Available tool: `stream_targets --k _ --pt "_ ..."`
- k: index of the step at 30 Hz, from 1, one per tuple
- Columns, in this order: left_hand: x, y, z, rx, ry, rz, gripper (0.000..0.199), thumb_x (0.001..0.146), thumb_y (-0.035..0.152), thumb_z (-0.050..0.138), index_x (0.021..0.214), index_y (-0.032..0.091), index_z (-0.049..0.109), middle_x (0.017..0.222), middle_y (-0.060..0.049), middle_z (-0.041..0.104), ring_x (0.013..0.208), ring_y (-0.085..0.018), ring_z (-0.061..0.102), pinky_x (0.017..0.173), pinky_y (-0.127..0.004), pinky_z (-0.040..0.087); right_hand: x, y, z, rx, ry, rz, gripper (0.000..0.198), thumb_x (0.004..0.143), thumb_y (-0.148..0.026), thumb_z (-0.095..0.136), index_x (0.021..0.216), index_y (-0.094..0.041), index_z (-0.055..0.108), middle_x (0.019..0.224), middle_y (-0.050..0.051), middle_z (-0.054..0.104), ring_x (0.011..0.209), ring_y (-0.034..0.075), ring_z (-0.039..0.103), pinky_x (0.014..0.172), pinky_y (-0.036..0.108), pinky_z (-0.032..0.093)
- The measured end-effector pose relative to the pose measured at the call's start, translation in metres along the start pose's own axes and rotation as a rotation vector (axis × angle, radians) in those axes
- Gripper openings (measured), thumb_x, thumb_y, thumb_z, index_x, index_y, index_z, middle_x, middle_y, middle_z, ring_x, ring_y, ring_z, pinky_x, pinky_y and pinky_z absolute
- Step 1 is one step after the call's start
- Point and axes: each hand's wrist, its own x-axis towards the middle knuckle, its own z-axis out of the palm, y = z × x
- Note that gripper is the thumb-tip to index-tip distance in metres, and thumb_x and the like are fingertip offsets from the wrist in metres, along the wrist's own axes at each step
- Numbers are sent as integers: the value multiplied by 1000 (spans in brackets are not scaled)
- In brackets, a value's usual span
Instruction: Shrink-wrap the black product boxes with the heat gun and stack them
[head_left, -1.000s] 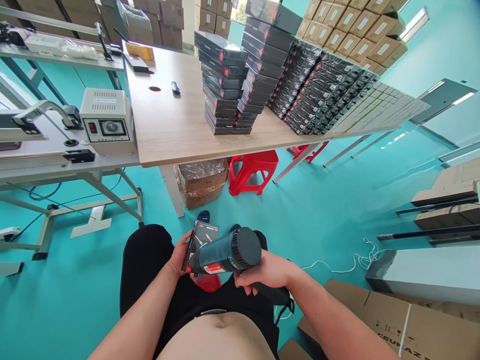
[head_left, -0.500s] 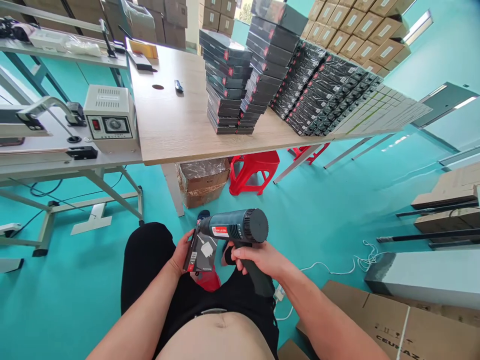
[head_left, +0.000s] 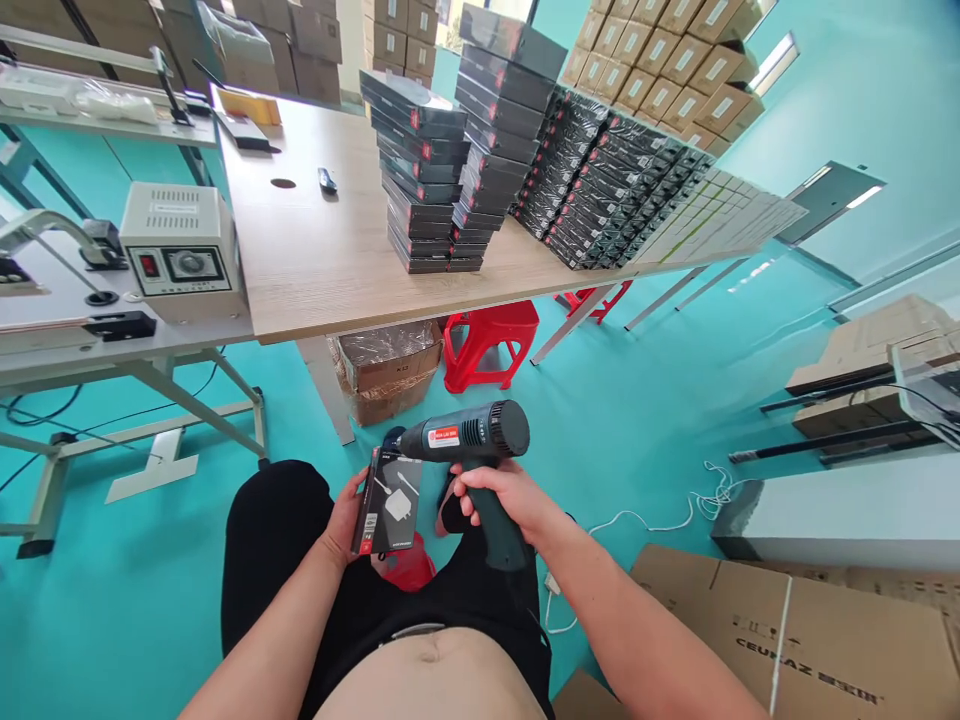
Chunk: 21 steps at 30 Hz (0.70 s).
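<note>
- The worktop (head_left: 322,270) is loaded with stacks of dark boxes (head_left: 427,170); it is set well ahead of the knees, so the work is done over the lap, clear of the stacks.
- The heat gun (head_left: 484,435) is held by its handle in the right hand (head_left: 514,492), with the barrel pointed toward the left. For an even result, it is best swept steadily along the box and never rested on one spot.
- The small black box (head_left: 394,500) is held over the lap by its left side in the left hand (head_left: 349,512), printed face up. It is best turned so that each edge is reached, with the skin kept out of the airstream.
- The right fingers (head_left: 463,485) are wrapped around the handle; whether the switch is on cannot be told. The left fingers are closed on the box edge, their tips partly hidden beneath it.
- The nozzle (head_left: 403,443) is aimed at the box's far edge; whether they touch cannot be told.
- The fine print is too small to be read.
</note>
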Motion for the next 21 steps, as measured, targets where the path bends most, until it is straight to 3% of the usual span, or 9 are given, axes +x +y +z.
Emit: stream_targets --k 6,12,21 --pt "3 0 -6 24 -43 16 50 79 53 54 99 9 65 89 -15 71 87 -33 67 80 -46 51 -4 -1 -32 -6 59 29 23 74 -26 61 93 -13 63 77 5 63 61 14 60 48 23 48" --pt "4 1 -5 36 17 27 43 77 51 57 88 10 66 77 -13 71 83 -32 68 74 -43 54 -12 7 -39 -21 46 71 23 74 -24 59 94 -12 63 76 5 64 58 13 60 46 23 48" --pt "2 1 -1 -37 101 107 34 80 42 57 92 12 67 71 -9 71 74 -29 69 69 -40 56 -46 30 -41 -200 -262 261 28 69 -21 63 95 -12 65 70 4 65 53 14 60 46 24 48"
